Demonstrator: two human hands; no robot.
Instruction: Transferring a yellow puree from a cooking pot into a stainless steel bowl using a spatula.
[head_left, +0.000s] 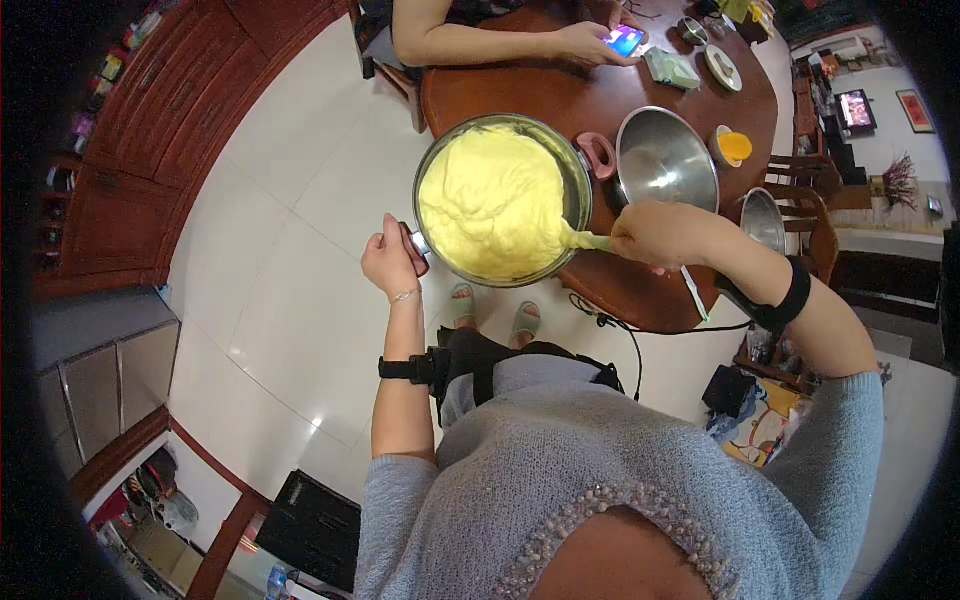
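My left hand (391, 259) grips the handle (417, 241) of a round metal pan (579, 196). A thick, pale yellow batter (491, 202) fills most of the pan, its surface folded and uneven. In my right hand (658, 234) is a light green spatula (595, 241); its batter-coated end rests at the pan's right side, and the blade is hidden by batter. Just beyond my right hand stands a large stainless steel mixing bowl (664, 150). A pink handle (598, 155) lies between pan and bowl; what it belongs to is mostly hidden.
Across the wooden table (510, 82) another person's hands hold a phone (624, 40). A tissue pack (671, 69), a white plate (723, 68), a cup with something orange (733, 145) and a second metal bowl (763, 220) are on the right. A black cable (637, 330) hangs below the near edge.
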